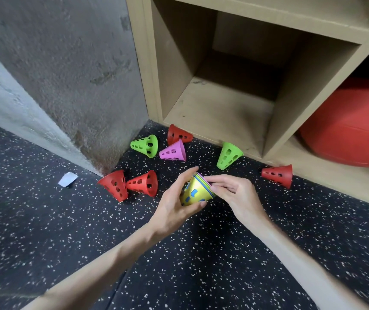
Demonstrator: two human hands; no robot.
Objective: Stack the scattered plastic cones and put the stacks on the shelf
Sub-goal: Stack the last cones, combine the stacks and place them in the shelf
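Closest in, the left hand [174, 198] wraps its fingers and thumb around the little nested stack [198, 192], yellow cone on the outside with blue and pink rims peeking out at the wide end. The right hand [232, 193] pinches those rims with its fingertips, looks like it's seating the inner cone. Tip from me: keep the stack gripped low on the body and push the new cone straight along the axis, not at an angle, or the holes catch and it jams crooked. Don't squeeze hard, thin plastic probably flexes.

Just past the hands, on the speckled floor [45, 220], lie two red cones [140, 183] touching side by side, then a pink cone [173, 152], a lime cone [146, 145] and another red one [178, 134] bunched near the corner. Off to the right there's a second lime cone [228, 155] and a lone red cone [278, 175] against the shelf [313, 86] base.

I'd grab the nearest reds next. The open cubby behind looks like the obvious drop spot, with the red ball [353, 124] filling the next one.
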